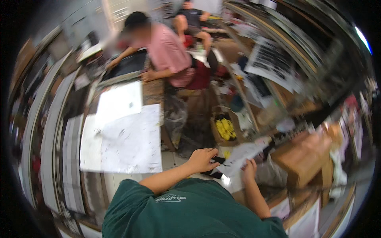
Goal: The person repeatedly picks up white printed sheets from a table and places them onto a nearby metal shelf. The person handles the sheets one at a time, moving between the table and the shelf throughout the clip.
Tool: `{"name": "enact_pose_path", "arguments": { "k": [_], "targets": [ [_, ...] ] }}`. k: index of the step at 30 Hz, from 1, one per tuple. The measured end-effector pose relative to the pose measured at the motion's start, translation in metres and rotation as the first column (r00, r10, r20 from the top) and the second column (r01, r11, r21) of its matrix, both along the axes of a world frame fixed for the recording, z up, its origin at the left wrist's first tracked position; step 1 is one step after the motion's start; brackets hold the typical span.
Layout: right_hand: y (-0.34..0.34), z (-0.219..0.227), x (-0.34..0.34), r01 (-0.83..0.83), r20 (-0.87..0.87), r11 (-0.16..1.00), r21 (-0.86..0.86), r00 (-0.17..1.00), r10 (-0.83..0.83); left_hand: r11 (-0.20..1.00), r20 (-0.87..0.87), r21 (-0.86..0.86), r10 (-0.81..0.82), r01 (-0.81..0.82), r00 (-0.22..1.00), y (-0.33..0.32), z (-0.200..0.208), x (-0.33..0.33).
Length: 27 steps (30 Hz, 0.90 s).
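In front of my body, my left hand (pixel 202 160) has its fingers curled at a small black piece, cloth-like (pixel 216 162), part of which is hidden under the hand. Farther right, my right hand (pixel 249 169) pinches the near edge of a white sheet with dark marks (pixel 241 157). That sheet slants up and to the right between the two hands, its left end close to the black piece. Motion blur hides the finer detail.
On the left stands a table with large white marked sheets (pixel 131 137). A person in a pink shirt (pixel 168 51) leans over its far end; another person (pixel 192 20) sits farther back. A box of yellow items (pixel 226 127), cardboard boxes (pixel 305 154) and racks (pixel 274 23) line the right.
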State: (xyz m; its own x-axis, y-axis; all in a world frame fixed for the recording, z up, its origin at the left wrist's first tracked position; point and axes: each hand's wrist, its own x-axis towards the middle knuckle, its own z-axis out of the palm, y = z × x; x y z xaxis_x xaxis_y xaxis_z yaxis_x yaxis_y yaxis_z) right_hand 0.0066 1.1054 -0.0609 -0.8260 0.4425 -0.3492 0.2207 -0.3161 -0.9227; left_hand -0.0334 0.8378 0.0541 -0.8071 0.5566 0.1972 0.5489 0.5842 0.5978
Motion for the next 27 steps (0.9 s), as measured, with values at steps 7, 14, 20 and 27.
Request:
{"name": "enact_pose_path", "arguments": {
  "k": [7, 14, 20, 27],
  "targets": [
    [0.025, -0.057, -0.031, 0.004, 0.023, 0.974, 0.228, 1.0, -0.009, 0.869, 0.127, -0.105, 0.494, -0.484, 0.86, -0.122, -0.058, 0.005],
    [0.028, -0.093, -0.058, -0.245, 0.191, 0.529, 0.813, 0.969, 0.156, 0.632, 0.268, -0.351, 0.775, -0.691, 0.573, -0.196, -0.1, 0.012],
    [0.035, -0.098, -0.07, -0.479, 0.463, 0.181, 0.859, 0.877, 0.127, 0.38, 0.112, -0.42, 0.923, -0.824, 0.369, -0.233, -0.141, 0.032],
    [0.023, -0.11, -0.087, -0.473, 0.416, 0.225, 0.852, 0.872, 0.258, 0.41, 0.133, -0.468, 0.908, -0.783, 0.396, -0.239, -0.154, 0.041]
  ]
}}
